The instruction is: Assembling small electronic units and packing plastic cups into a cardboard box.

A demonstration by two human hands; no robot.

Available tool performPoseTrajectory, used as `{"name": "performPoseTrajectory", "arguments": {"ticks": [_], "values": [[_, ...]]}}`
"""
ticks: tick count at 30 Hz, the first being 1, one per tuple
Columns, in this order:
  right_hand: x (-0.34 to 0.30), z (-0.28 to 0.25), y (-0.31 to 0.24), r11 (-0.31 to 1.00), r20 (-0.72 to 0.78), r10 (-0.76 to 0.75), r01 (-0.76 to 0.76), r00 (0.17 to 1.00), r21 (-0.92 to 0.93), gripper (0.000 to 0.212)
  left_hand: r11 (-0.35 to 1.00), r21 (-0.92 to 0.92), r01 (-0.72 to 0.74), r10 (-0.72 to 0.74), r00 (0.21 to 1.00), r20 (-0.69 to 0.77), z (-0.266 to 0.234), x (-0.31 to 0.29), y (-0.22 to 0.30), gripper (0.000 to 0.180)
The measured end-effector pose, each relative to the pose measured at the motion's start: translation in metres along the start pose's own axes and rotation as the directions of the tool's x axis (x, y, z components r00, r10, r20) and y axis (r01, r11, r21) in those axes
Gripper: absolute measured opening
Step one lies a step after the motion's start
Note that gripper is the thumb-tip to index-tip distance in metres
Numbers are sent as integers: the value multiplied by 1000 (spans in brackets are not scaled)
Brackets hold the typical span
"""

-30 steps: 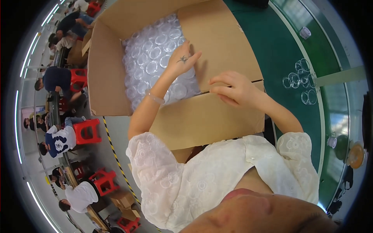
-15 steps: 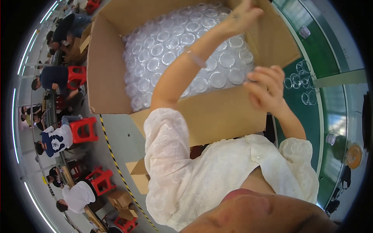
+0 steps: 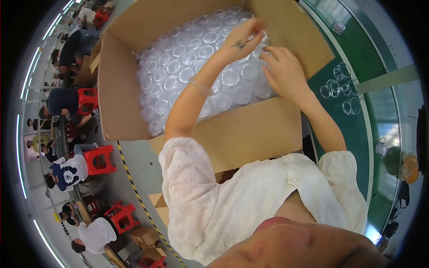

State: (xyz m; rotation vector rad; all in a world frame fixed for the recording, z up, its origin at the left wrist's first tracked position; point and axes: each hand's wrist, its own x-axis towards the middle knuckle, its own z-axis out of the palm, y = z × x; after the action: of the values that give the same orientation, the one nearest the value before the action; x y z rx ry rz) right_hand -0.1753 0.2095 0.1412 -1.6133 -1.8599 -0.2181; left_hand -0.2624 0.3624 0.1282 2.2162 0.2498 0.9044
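A large cardboard box [image 3: 257,127] stands in front of me with its flaps up. Clear round jars or cups [image 3: 231,77], apparently plastic, fill it in rows. Above the far right part of these rows is my left hand [image 3: 241,40], its fingers bent and the thumb apart. My right hand [image 3: 286,73] reaches over the box's right side, fingers spread and curved toward the left one. A clear rim shows between the two hands; neither hand visibly grips it. A clear band circles my left forearm.
On the right a green tabletop [image 3: 330,129] carries several clear round pieces [image 3: 333,88] and a small white roll [image 3: 338,27]. Red stools [image 3: 99,160] and seated people at a long bench line the left. Yellow-black tape [image 3: 129,178] crosses the floor; smaller cartons [image 3: 144,236] lie at lower left.
My left hand has come down and left from the right flap to above the jars. My right hand has moved up and left over the box, toward the left hand.
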Motion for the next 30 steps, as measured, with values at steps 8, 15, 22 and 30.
{"name": "performPoseTrajectory", "arguments": {"ticks": [8, 15, 22, 30], "values": [[40, 95, 11, 996, 446, 84, -93, 891, -2, 25, 946, 294, 136, -186, 971, 148, -16, -117, 16, 24], [52, 89, 21, 968, 590, 205, -250, 781, -6, 54, 865, 488, 118, -245, 947, 206, 0, -116, 32, 36], [53, 78, 39, 936, 219, 262, -302, 940, 179, 81, 847, 425, 319, -372, 927, 43, -20, -102, 32, 60], [44, 89, 39, 947, 167, 319, -305, 933, -106, 37, 893, 199, 404, -325, 884, -336, -40, -114, -3, 27]]}}
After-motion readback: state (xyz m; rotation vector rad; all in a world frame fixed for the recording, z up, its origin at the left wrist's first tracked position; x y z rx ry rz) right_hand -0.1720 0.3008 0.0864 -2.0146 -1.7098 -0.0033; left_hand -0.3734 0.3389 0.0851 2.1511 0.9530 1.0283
